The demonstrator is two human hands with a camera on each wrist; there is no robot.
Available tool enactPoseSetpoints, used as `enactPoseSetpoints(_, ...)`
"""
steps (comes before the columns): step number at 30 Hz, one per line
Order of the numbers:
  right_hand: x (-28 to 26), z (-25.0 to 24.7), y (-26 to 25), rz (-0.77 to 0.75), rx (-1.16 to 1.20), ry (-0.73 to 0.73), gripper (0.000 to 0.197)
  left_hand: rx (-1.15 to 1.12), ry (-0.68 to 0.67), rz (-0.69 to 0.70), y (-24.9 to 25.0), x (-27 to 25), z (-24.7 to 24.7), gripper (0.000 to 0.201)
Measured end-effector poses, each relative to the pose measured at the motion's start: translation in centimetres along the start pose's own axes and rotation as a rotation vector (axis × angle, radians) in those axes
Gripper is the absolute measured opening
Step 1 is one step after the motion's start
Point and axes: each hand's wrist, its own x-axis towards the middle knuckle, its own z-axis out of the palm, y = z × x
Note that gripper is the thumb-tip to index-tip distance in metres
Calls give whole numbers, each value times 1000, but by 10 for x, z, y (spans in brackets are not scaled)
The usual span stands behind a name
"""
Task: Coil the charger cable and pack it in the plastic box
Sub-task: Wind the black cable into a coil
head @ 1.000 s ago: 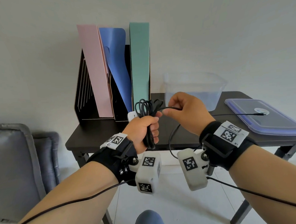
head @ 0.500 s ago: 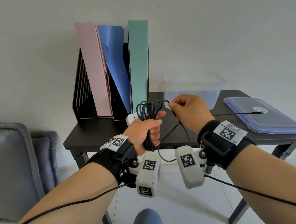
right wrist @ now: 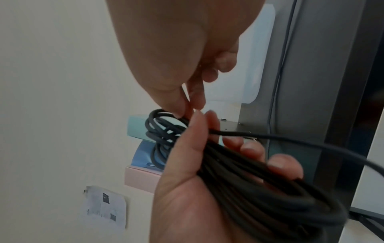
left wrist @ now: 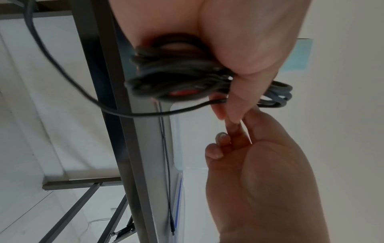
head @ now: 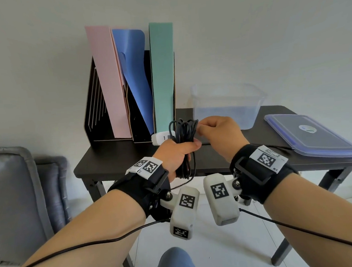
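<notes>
A black charger cable [head: 184,145] is bundled into a long coil above the front of the dark table [head: 119,157]. My left hand [head: 177,156] grips the coil [right wrist: 249,185] round its middle, thumb across it. My right hand [head: 218,131] pinches the top loops of the coil [left wrist: 187,77] between thumb and forefinger. A loose strand [left wrist: 124,113] hangs below the bundle, and the cable's free end [left wrist: 169,197] lies along the table. The white charger block [head: 161,138] shows just behind the coil. The clear plastic box [head: 229,103] stands open behind my right hand.
A black file rack [head: 95,109] with pink, blue and green folders stands at the table's back left. The box's blue-rimmed lid [head: 311,137] lies flat at the right. A grey cushioned seat [head: 20,194] is at the left, below table height.
My right hand has risen and moved left, laying another loop onto the top of the coil. The slack loop hanging below the hands has shrunk. My left hand keeps its grip.
</notes>
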Motion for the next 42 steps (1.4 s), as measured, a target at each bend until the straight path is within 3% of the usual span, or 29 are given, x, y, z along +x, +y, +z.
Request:
enactPoseSetpoints(6, -8, 7, 11, 98, 163, -178, 26, -274, 42, 63, 10, 2, 0, 16)
enactPoseSetpoints(10, -14, 9, 13, 111, 285, -232, 31, -407, 83, 25, 13, 4, -5, 14)
enactPoseSetpoints(13, -15, 12, 16, 122, 204, -273, 35, -492, 92, 7, 16, 4, -8, 18)
enactPoseSetpoints(15, -19, 14, 20, 137, 106, -380, 33, -518, 80, 2, 20, 5, -9, 22)
enactPoseSetpoints(19, -30, 20, 27, 123, -85, -595, 13, -535, 57, 58, 31, 4, -8, 28)
enactPoseSetpoints(23, -30, 22, 27, 106, -162, -572, 6, -567, 86, 100, 42, 4, -14, 31)
enactPoseSetpoints(27, -29, 15, 31, 122, -235, -573, 12, -580, 105, 138, 55, 8, -31, 32)
enactPoseSetpoints(35, -30, 12, 35, 96, -256, -550, 11, -573, 206, 106, 50, 12, -58, 33)
enactPoseSetpoints(39, -31, 6, 36, 54, -174, -385, 15, -457, 320, 66, 39, 15, -69, 33)
enactPoseSetpoints(42, -28, 2, 27, -33, -130, -269, 20, -375, 306, 43, 33, 14, -72, 33)
